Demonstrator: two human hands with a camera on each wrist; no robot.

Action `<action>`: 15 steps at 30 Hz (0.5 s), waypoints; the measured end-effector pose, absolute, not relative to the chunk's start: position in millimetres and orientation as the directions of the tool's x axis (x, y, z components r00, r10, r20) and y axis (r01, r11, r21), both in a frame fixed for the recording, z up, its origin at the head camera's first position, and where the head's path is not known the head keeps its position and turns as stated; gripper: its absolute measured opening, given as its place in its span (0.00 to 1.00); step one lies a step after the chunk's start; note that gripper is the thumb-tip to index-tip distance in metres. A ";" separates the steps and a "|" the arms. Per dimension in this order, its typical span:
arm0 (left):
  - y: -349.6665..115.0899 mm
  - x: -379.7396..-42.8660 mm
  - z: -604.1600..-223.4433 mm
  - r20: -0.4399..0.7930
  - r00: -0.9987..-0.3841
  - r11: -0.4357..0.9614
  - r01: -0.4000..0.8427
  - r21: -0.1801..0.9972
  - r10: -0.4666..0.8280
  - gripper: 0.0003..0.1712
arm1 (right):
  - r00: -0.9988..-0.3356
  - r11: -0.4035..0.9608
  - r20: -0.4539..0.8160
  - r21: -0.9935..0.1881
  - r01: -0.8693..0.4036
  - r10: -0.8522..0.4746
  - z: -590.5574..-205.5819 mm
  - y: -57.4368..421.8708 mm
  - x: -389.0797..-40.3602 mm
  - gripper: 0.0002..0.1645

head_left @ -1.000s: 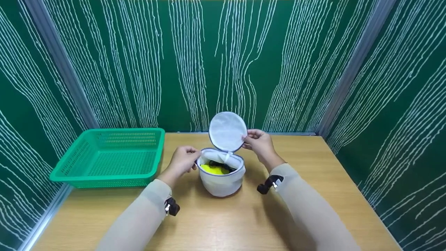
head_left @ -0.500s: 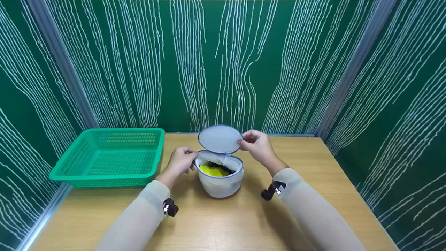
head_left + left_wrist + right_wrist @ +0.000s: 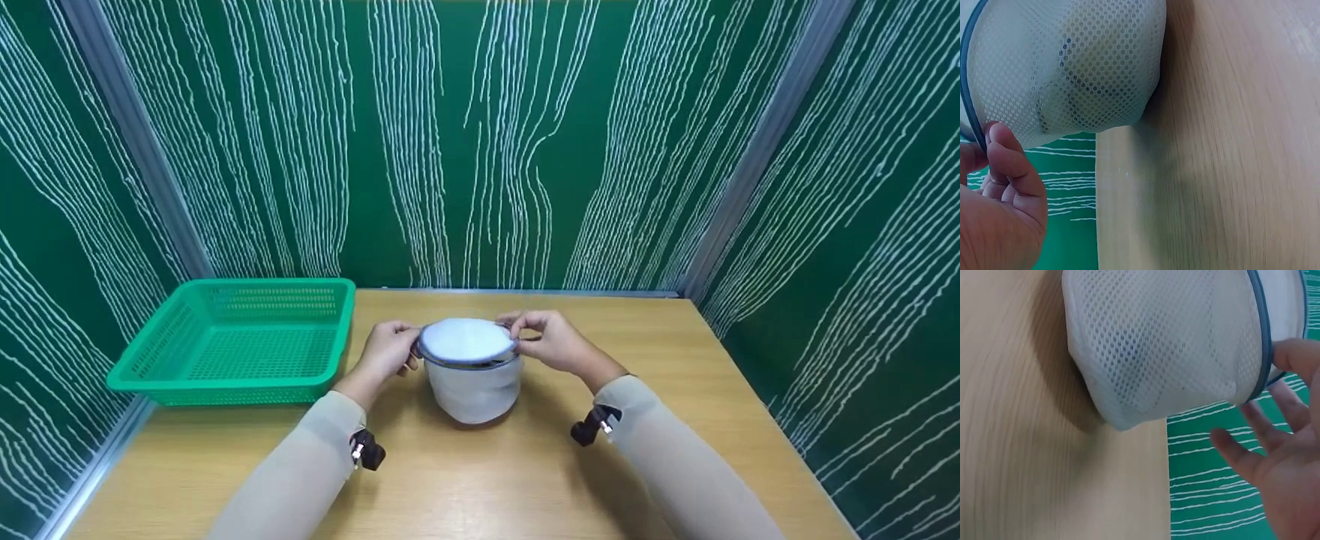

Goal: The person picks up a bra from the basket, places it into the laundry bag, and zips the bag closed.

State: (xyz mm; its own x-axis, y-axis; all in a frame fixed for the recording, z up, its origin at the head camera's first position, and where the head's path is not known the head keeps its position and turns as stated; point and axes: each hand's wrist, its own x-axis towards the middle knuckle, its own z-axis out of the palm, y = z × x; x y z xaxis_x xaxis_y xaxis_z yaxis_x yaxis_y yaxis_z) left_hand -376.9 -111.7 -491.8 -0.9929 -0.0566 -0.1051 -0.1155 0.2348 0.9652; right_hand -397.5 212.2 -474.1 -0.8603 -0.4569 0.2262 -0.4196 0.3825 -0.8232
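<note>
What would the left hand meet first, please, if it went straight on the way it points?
Most likely the white bag: the left hand pinches its rim, so straight on it would probably press into the bag, though depth is unclear.

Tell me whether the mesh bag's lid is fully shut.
Not fully shut: the lid lies over the mesh bag, but a gap shows between the two near the right hand.

Lid [image 3: 466,340] swung down from raised onto mesh bag [image 3: 472,394]; right fingers [image 3: 1294,355] lowered with it.
</note>
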 end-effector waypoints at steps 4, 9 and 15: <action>-111.3 -376.0 -491.0 -0.133 -0.989 0.221 -0.143 0.965 -0.058 0.13 | -0.854 0.372 0.175 -0.844 -0.386 -0.490 -479.1 215.5 -397.4 0.05; -111.4 -373.1 -488.9 -0.164 -0.986 0.214 -0.165 0.963 -0.026 0.15 | -0.855 0.306 0.145 -0.893 -0.330 -0.498 -483.3 215.1 -396.9 0.08; -112.0 -370.3 -489.3 -0.165 -0.986 0.201 -0.161 0.966 0.005 0.17 | -0.916 0.246 0.085 -0.950 -0.194 -0.392 -490.9 209.5 -403.1 0.15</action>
